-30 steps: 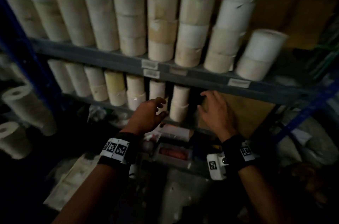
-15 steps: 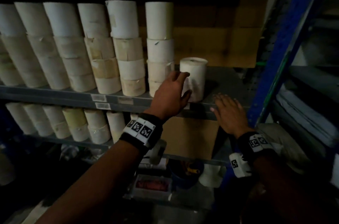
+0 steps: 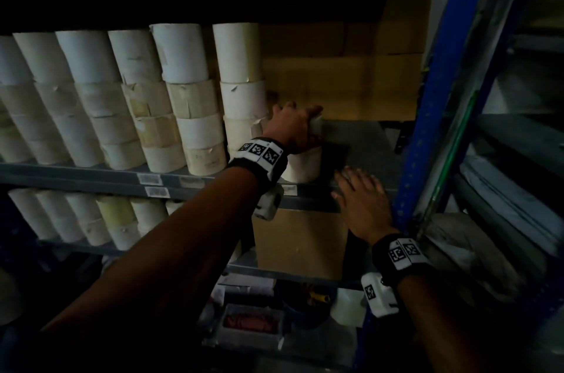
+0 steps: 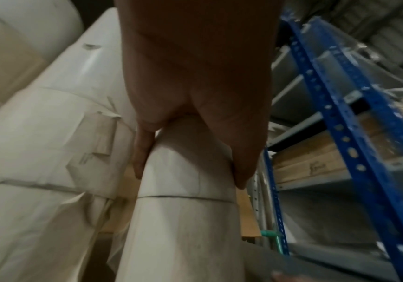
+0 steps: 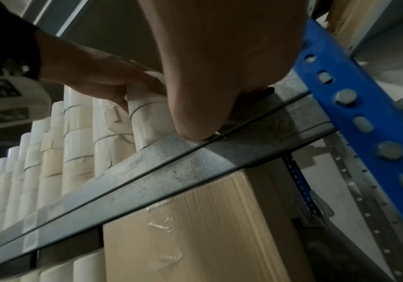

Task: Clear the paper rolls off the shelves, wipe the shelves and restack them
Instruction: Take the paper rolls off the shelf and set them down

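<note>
Item 1, the short stack of paper rolls (image 3: 302, 168): we are finding it standing upright on the grey shelf (image 3: 369, 143), just right of the tall stacks of rolls (image 3: 183, 97) and well left of the blue upright (image 3: 427, 128). It is two rolls high (the seam between them is showing in the left wrist view), and we are judging it the end of the row being rebuilt or taken down; which one, we cannot tell.

Item 2, the left hand (image 3: 293, 128): we are seeing it capping the top roll of that stack from above, thumb and fingers (image 4: 140, 152) spread down opposite sides and curled round the roll. We are reading this grip as suited to lifting or steadying one roll without disturbing the neighbours touching or nearly touching it.

Item 3, the right hand (image 3: 363, 204): it is lying palm down on the front lip of the same shelf, just right of the short stack, fingers straight and slightly spread, holding nothing. We are taking it as a brace for the reach (no cloth is showing under it, though the dim light is leaving this uncertain).

Item 4, the cardboard box (image 3: 299, 238): it is sitting under the shelf, directly below the short stack.
</note>
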